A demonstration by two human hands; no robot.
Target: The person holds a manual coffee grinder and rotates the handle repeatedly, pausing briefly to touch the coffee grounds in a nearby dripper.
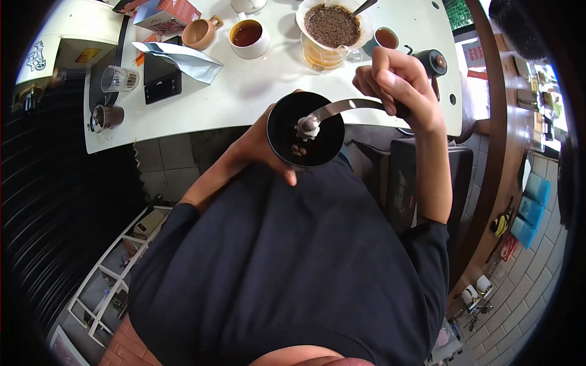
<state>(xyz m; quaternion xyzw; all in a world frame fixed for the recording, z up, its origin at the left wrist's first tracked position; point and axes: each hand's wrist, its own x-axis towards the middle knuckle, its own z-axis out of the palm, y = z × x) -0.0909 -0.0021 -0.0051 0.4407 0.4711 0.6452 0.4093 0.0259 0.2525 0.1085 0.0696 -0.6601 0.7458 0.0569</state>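
A black hand grinder [282, 151] is held upright in front of the body, just off the table's front edge. My left hand [259, 139] wraps around its side, the thumb showing near the bottom. A few beans [298, 150] lie inside its open top, beside the central shaft. From that shaft a curved metal crank [348, 105] runs to the right. My right hand [403, 88] is closed over the far end of the crank and hides its knob.
On the white table [232, 110] stand a dripper with wet grounds [332, 25], a yellow-lined cup [247, 36], a brown cup [198, 35], a small cup [386, 38], a black scale [162, 76], a silvery bag [189, 60] and two glasses [119, 79] at the left.
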